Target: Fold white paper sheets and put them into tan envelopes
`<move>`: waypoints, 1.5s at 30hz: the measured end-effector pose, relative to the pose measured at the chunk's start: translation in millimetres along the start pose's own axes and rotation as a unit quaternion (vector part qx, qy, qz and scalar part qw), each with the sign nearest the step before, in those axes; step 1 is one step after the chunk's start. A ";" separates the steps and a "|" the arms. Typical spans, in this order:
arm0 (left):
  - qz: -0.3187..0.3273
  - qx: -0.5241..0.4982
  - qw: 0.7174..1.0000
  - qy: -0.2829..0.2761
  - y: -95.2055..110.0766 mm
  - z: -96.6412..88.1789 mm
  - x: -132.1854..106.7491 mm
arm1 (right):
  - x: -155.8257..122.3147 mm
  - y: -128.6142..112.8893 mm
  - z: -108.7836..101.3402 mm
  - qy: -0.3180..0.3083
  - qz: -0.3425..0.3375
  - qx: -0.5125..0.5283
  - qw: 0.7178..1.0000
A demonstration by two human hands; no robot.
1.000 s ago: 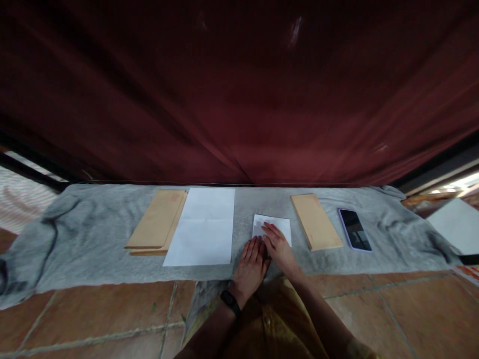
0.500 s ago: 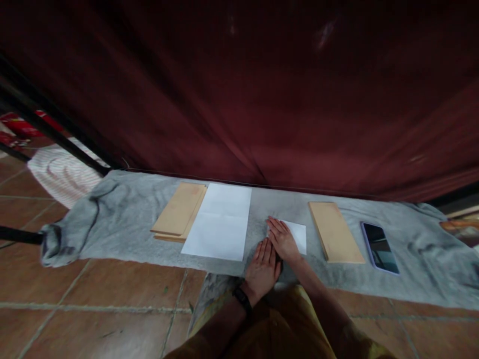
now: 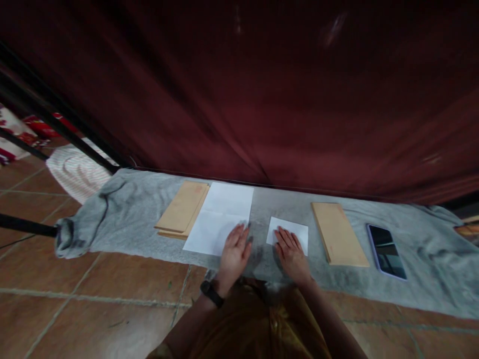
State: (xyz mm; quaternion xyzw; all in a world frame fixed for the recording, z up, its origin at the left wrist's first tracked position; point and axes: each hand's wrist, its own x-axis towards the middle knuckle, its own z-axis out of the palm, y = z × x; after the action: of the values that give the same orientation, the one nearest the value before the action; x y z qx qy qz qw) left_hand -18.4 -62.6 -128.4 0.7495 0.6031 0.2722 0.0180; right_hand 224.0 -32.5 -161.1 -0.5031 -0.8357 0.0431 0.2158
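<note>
My right hand (image 3: pixel 292 253) lies flat with fingers stretched out on a small folded white paper (image 3: pixel 277 225), covering its lower middle. A dark band is on the wrist of my left hand (image 3: pixel 234 253), whose fingers are extended over the lower right part of a large white sheet (image 3: pixel 224 205). Whether the left hand touches the sheet I cannot tell. The large sheet lies flat, with a faint crease across it. Its left edge meets a stack of brown envelopes (image 3: pixel 181 207). Right of the folded paper lies another brown envelope pile (image 3: pixel 339 234).
A grey cloth (image 3: pixel 130 219) covers the long, narrow surface. A phone in a pale purple case (image 3: pixel 386 252) lies at the right. Behind hangs a dark red curtain (image 3: pixel 239 109). Black bars (image 3: pixel 26 224) and a striped cloth (image 3: pixel 80 169) are at the left, above a tiled floor (image 3: pixel 127 279).
My left hand has moved left, from beside the right hand to over the large sheet. My right hand has shifted slightly on the folded paper, uncovering more of it. The view has shifted a little.
</note>
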 end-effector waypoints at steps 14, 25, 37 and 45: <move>0.135 0.021 0.983 -0.123 63.6 28.6 -12.7 | -19.2 -9.6 -16.0 -0.049 0.003 -0.006 0.999; 0.132 0.043 0.979 -0.148 78.5 46.4 -7.9 | -51.7 1.0 -33.4 -0.050 0.033 -0.013 0.998; 0.197 0.005 0.967 -0.163 75.7 56.7 2.2 | -66.3 11.9 -42.6 -0.055 0.050 -0.025 0.997; 0.186 0.012 0.969 -0.164 71.0 54.3 -0.3 | -79.3 22.6 -46.9 -0.048 0.059 -0.033 0.997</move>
State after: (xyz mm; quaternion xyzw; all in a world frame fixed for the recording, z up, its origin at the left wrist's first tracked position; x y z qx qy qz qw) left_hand 68.4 -65.8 -149.5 0.8832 0.4450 0.1371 0.0568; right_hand 293.3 -96.4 -150.4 -0.5560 -0.8148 0.0524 0.1556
